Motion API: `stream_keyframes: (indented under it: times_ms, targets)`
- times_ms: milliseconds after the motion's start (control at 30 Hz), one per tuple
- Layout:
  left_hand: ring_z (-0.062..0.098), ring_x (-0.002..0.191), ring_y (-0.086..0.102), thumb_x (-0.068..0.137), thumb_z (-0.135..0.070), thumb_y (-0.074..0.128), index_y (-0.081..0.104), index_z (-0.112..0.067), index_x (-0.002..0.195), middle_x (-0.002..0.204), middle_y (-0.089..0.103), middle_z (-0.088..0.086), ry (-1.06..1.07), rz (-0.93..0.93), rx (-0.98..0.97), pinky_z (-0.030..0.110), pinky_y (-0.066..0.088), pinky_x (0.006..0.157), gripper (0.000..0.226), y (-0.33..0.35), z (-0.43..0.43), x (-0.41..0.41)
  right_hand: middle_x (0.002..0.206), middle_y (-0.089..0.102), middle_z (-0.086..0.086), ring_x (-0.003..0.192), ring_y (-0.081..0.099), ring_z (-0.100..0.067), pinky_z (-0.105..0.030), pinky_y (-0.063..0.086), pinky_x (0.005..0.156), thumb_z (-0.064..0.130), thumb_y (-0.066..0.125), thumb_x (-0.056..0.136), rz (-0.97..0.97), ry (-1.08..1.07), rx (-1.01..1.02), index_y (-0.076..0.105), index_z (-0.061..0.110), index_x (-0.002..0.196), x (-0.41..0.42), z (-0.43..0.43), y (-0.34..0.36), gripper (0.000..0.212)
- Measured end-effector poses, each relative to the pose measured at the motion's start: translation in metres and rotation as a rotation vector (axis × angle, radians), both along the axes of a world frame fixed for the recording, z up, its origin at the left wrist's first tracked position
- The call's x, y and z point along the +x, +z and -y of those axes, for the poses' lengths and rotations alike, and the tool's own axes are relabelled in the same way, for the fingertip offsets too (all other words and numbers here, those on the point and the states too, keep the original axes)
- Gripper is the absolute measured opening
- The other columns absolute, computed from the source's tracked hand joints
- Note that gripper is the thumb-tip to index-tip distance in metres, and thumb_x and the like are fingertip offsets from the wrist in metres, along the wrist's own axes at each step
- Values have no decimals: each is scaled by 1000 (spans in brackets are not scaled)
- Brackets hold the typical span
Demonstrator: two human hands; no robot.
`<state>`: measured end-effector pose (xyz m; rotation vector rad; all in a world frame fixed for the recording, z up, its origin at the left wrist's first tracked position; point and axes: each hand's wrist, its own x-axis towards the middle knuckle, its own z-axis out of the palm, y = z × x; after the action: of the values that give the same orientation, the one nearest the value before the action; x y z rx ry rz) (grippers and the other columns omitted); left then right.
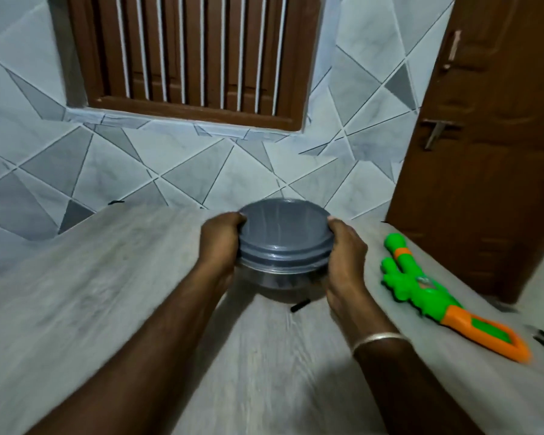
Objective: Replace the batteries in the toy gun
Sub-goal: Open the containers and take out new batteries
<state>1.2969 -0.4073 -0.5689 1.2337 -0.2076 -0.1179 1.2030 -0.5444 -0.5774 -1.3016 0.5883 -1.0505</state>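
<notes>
A: Status of the hands?

B: Left hand and right hand are both clamped on a round container, one on each side. Fingers curl onto the rim of its grey lid. The frame is blurred, so I can't tell if the base sits on the tabletop or hangs just above it.

A: And the toy gun?

B: The toy gun lies flat on the tabletop, out beyond the right hand and apart from it. It's green and orange, with the orange stock end nearest the right wrist. Neither hand touches it.

A: Batteries?

B: None confirmed. A small black cylinder sits just below the container, between the two wrists. It could be a cell, but it's too blurred to call. The lower container wall looks clear, though the contents are unreadable.

A: How will it handle?

B: The gun looks like hollow moulded plastic, so I'd judge it light, rigid and a bit slick. I'd grip mid-body around the green section, not the thin muzzle end. The battery door isn't visible from here, so it likely needs turning over. The container lid looks like a press fit, so I'd brace one side and pry the rim with the other thumb.
</notes>
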Motion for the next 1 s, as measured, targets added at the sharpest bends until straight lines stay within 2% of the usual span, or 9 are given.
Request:
stream_keyframes:
  times_ms: [133,267,367,433,600,733,833,933,1000]
  targets:
    - [24,80,66,83,-18,64,74,4,92,92,75,21,-142,16,-5,39,51,75,25,-14,18,-43,102,67,-9,94,62,-25,-41,48,82,45,68,64,156,20,132,64,19,101,-61,10,-11,45]
    - [26,86,70,89,-11,64,76,-5,90,92,77,14,-243,56,3,39,56,84,13,-25,31,-73,117,70,-12,110,64,-31,-49,47,99,34,67,75,200,116,252,66,10,115,-113,9,-23,46]
    - [25,86,71,90,-7,64,77,-4,96,93,77,17,-323,74,11,38,57,85,14,-31,35,-92,99,75,-9,86,71,-24,-39,51,83,22,53,89,182,177,327,70,8,106,-142,8,-30,28]
    - [25,80,68,90,-9,66,76,-3,93,93,74,23,-361,80,34,38,56,79,12,-35,36,-99,92,74,-9,78,68,-24,-34,49,74,21,51,91,180,177,356,69,7,104,-155,10,-32,27]
    - [31,78,68,83,-20,72,75,-7,80,86,73,22,-389,43,88,45,56,79,14,-48,41,-100,111,70,-21,90,63,-32,-39,45,78,23,58,84,129,100,374,64,7,106,-162,18,-38,28]
    - [29,80,68,68,-33,74,72,-13,69,84,75,12,-349,95,163,45,56,78,20,-56,44,-94,96,73,-14,83,65,-29,-37,48,74,16,55,87,138,136,390,66,5,102,-160,23,-41,22]
    - [28,79,70,69,-37,73,72,-14,72,82,75,8,-339,136,215,54,58,82,23,-58,45,-93,106,72,-15,94,65,-32,-40,47,85,11,51,86,167,154,422,67,1,114,-158,25,-41,34]
    - [27,74,69,69,-42,72,72,-15,75,75,73,9,-320,179,258,57,58,78,27,-57,46,-94,109,71,-16,92,65,-32,-38,49,81,10,49,83,164,153,438,65,0,118,-159,26,-42,39]
    - [32,79,72,67,-46,73,74,-16,77,77,74,10,-315,197,294,56,58,80,32,-56,48,-93,112,71,-16,93,65,-31,-37,48,81,10,49,82,159,138,421,65,1,119,-158,28,-42,41]
